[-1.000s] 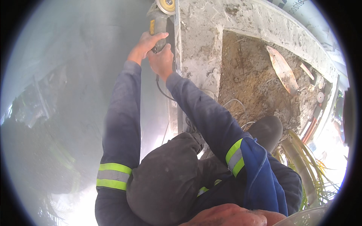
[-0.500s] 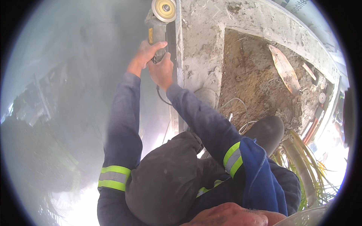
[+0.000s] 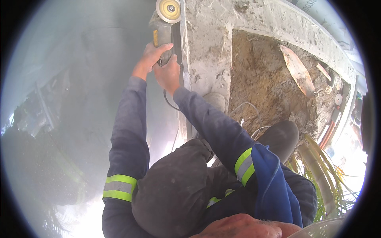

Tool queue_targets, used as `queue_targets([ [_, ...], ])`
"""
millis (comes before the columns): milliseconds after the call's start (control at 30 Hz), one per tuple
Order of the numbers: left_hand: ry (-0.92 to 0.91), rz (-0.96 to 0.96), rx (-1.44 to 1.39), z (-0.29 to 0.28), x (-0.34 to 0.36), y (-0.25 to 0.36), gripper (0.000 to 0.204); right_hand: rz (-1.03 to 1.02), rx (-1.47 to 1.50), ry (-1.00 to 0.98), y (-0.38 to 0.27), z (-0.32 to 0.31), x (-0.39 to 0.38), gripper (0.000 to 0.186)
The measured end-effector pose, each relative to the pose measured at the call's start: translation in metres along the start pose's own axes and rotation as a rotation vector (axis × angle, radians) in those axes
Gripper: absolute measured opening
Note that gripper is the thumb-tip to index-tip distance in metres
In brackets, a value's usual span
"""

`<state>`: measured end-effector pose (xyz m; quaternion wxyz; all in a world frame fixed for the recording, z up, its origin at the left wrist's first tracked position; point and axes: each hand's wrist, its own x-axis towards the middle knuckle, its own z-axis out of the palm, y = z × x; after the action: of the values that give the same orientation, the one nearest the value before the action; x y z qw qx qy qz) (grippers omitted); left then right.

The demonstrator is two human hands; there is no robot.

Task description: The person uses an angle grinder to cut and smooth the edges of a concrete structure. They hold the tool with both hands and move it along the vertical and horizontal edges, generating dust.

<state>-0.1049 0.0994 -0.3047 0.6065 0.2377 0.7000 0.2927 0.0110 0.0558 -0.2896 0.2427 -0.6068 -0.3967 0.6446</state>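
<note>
Both my hands on the angle grinder at the edge of the concrete curb

I hold the angle grinder (image 3: 162, 29) with both hands wrapped tight around its body: my left hand (image 3: 150, 58) grips the side away from the concrete curb (image 3: 206, 47), my right hand (image 3: 168, 74) the rear end, nearer the curb. The tool's long axis runs straight ahead from my grip, along the curb's edge, with the yellow disc (image 3: 168, 10) at the far end, just beside the curb's face; whether it touches I cannot tell. Its cable (image 3: 168, 104) drops from under my right hand. On the far side of the curb lies a walled bed of bare soil (image 3: 266, 87) holding a dry leaf (image 3: 297, 71) and a few loose wires (image 3: 246, 115)
</note>
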Motion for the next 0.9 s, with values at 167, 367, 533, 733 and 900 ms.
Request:
queue_targets([
  [167, -0.005, -0.019, 0.056, -0.003, 0.010, 0.013, 0.057, 0.025, 0.012, -0.013, -0.011, -0.001, 0.011, 0.048],
  [367, 0.008, -0.027, 0.092, -0.004, 0.022, 0.020, 0.060, 0.006, 0.023, 0.027, -0.014, 0.002, 0.020, 0.048],
  [533, 0.007, -0.007, 0.064, -0.001, 0.006, 0.008, 0.049, 0.027, 0.027, 0.019, -0.001, 0.003, 0.008, 0.047],
  [733, 0.015, -0.014, 0.034, -0.003, -0.012, -0.004, 0.056, 0.003, 0.024, -0.009, 0.011, 0.003, -0.008, 0.051],
  [900, 0.023, -0.005, 0.022, 0.000, -0.017, -0.012, 0.053, -0.016, 0.049, 0.005, 0.017, 0.002, -0.014, 0.051],
])
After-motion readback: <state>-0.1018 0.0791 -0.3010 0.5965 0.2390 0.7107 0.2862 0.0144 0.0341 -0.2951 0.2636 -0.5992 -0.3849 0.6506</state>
